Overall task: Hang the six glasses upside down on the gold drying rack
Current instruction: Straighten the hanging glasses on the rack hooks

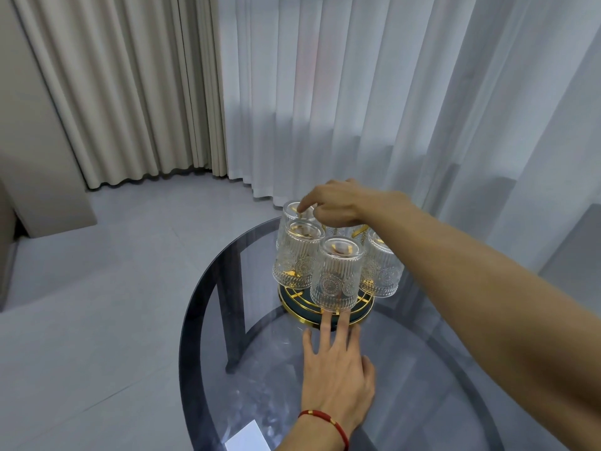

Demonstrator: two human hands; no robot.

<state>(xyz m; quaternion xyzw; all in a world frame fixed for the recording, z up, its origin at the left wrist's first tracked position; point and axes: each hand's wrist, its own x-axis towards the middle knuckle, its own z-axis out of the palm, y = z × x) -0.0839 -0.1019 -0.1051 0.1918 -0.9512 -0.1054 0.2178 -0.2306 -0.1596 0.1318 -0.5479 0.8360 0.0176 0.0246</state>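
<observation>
Home interior, living-room type corner. Evidence: floor-length pleated beige drapes [123,92] next to sheer white curtains [374,92] with daylight coming through, both reaching a grey tiled floor [97,288]. Round smoked-glass desk [422,385] on dark legs, side-table style. On it a gold drying rack [325,315] with embossed drinking glasses [336,278] hung upside down, household tableware. Plain light wall [19,92] at left. No industrial or shop fittings visible.
</observation>
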